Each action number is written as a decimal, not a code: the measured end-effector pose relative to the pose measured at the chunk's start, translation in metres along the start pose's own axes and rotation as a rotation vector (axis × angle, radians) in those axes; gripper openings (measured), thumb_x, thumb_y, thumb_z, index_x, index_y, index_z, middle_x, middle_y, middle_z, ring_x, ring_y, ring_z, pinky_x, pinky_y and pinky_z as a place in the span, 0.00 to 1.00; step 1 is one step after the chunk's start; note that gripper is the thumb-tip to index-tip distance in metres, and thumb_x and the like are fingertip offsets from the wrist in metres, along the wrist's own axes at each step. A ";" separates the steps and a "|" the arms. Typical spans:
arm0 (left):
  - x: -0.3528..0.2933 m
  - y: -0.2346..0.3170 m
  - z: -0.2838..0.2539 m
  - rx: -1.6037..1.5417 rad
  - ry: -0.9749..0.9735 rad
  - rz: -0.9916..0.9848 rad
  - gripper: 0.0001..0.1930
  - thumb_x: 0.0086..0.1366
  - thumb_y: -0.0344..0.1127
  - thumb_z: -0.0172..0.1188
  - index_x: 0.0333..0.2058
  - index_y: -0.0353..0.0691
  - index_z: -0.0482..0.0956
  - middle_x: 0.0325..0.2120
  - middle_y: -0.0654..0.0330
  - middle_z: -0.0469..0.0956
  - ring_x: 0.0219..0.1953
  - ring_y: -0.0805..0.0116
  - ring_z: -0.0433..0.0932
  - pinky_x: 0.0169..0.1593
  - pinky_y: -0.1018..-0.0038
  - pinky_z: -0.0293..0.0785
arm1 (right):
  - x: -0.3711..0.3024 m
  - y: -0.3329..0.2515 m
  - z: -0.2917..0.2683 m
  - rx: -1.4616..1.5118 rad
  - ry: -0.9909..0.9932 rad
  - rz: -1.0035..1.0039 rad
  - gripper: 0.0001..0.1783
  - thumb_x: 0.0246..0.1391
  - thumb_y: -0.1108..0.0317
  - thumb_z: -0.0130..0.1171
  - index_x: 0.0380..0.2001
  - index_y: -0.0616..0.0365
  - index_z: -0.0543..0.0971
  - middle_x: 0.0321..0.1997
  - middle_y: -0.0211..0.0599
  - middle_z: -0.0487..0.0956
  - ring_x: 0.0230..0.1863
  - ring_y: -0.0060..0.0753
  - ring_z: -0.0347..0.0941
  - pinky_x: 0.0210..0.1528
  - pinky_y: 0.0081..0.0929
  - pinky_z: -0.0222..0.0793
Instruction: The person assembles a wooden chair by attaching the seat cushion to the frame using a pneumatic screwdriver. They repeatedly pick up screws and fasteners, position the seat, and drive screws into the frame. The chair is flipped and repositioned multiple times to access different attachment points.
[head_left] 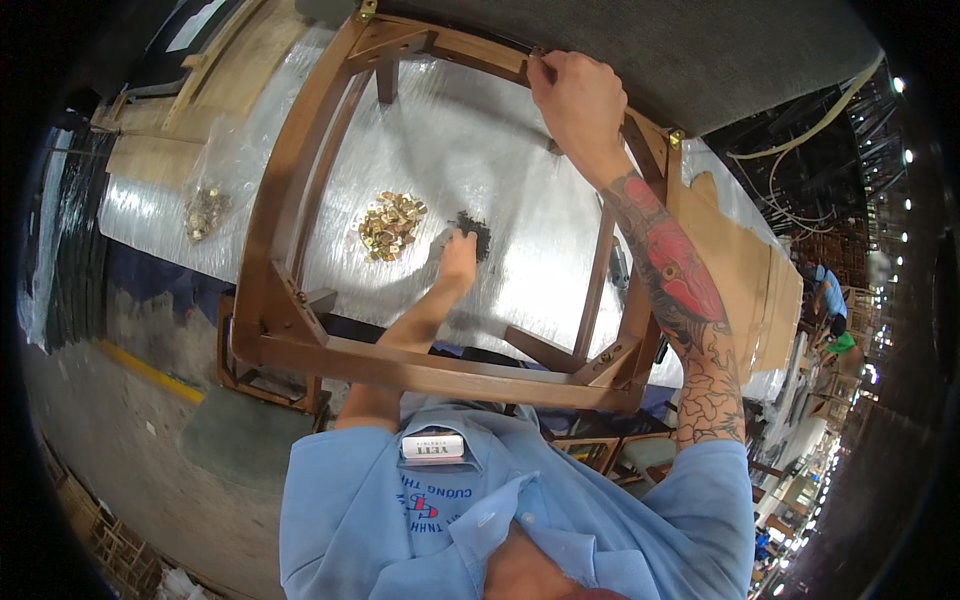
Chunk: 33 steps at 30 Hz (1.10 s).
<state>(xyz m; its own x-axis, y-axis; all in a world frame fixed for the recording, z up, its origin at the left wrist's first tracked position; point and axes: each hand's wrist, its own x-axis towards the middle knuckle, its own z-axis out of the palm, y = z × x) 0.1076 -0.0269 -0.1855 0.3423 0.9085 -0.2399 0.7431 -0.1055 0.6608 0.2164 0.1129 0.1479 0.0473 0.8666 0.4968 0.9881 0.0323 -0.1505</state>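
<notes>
Head camera looks down past a light-blue shirt (520, 520) to a wooden chair frame (300, 190) lying on a table covered in silvery sheeting (500, 130). Inside the frame, the left hand (458, 255) has its fingers bunched on a pile of small dark screws (474, 232), just beside a heap of brass brackets (390, 225). Farther off, the right hand (578, 100) is closed over the frame's far rail.
</notes>
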 end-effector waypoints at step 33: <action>0.018 -0.014 0.003 -0.652 0.057 -0.108 0.08 0.60 0.29 0.63 0.38 0.36 0.78 0.35 0.51 0.77 0.34 0.58 0.77 0.39 0.64 0.73 | -0.013 -0.010 -0.082 0.177 -0.001 0.409 0.33 0.56 0.45 0.59 0.21 0.72 0.81 0.15 0.51 0.77 0.21 0.39 0.78 0.27 0.41 0.70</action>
<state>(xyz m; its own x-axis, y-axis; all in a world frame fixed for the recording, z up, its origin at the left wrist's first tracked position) 0.1054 -0.0103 -0.2014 0.2411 0.9221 -0.3026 0.2654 0.2373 0.9345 0.2175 0.0609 0.2128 0.4293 0.8260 0.3653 0.8475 -0.2287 -0.4790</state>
